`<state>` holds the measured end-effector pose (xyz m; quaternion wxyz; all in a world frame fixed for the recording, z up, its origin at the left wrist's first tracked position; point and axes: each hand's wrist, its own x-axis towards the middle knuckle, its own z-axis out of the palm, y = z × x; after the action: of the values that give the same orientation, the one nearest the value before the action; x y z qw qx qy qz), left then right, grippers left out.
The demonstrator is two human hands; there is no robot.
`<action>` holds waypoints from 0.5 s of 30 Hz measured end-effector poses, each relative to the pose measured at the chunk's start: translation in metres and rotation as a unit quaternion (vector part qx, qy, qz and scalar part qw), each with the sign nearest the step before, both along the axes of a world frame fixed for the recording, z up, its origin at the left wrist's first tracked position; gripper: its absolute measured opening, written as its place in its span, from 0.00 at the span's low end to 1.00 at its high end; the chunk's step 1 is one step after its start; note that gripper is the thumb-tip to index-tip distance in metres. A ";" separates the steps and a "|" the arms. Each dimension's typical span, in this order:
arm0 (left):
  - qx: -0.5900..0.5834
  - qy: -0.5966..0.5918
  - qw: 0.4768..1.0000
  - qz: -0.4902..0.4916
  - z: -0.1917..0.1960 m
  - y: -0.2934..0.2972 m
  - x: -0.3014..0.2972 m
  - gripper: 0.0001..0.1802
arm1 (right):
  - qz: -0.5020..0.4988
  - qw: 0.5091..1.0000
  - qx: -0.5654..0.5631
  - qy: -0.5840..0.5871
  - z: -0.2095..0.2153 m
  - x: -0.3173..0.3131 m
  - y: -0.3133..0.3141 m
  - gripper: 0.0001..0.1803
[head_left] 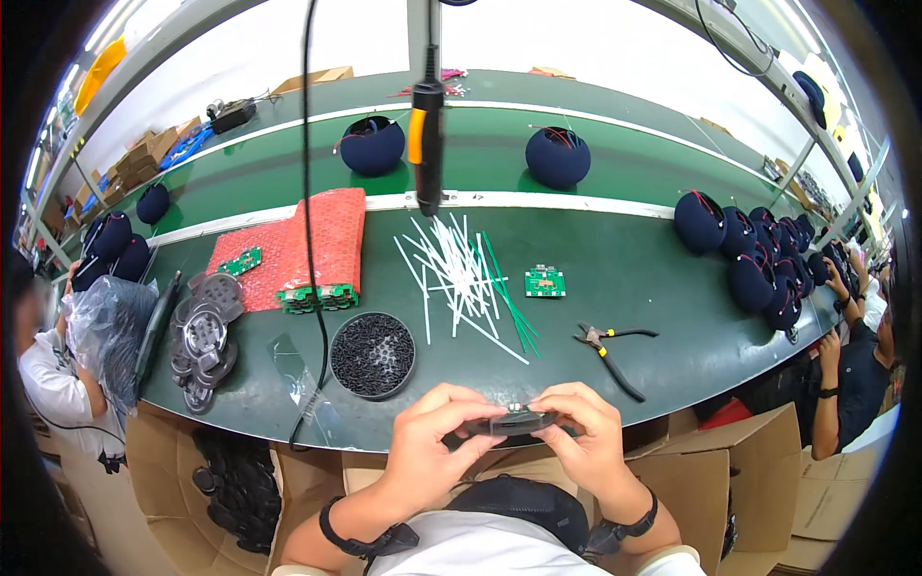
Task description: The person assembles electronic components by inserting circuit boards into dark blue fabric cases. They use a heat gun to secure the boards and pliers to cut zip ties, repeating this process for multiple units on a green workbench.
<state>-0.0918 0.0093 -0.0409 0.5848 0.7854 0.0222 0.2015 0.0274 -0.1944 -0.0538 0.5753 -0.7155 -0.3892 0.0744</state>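
Close to the bench's front edge, my left hand (434,432) and my right hand (582,428) grip a dark round plastic housing (519,422) from both sides. A small circuit board edge seems to show on top of it, but the fingers hide part. Beyond my left hand stands a round tin of black screws (373,355). Diagonal cutters (615,355) with black and yellow handles lie past my right hand, jaws toward the left. A green circuit board (545,281) lies flat farther back, beside a heap of white strips (459,274) and a few green strips (509,298).
An electric screwdriver (426,144) hangs over the bench. Red bubble wrap (331,240) with boards and stacked dark housings (204,336) lie left. Navy round shells (749,240) crowd the right; two more ride the green conveyor (461,144). Cardboard boxes (730,470) flank me; people work at both sides.
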 end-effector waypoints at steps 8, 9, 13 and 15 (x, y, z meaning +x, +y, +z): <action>0.011 -0.010 1.000 0.014 0.009 -0.007 0.004 0.20 | -0.051 0.994 0.042 0.083 -0.003 -0.008 -0.005 0.13; 0.034 -0.025 0.999 0.010 0.006 -0.006 0.007 0.20 | -0.063 0.998 0.015 0.011 -0.002 0.000 -0.010 0.12; 0.109 -0.042 0.985 0.123 -0.010 -0.002 0.004 0.16 | -0.182 0.976 0.047 -0.106 0.008 0.045 -0.045 0.10; 0.187 -0.039 0.976 0.104 -0.008 0.009 -0.003 0.06 | -0.258 0.954 0.020 -0.152 0.013 0.076 -0.080 0.09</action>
<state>-0.0949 0.0185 -0.0490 0.4040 0.8658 0.0425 0.2923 0.1035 -0.2748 -0.0405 0.5233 -0.7827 -0.2755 -0.1939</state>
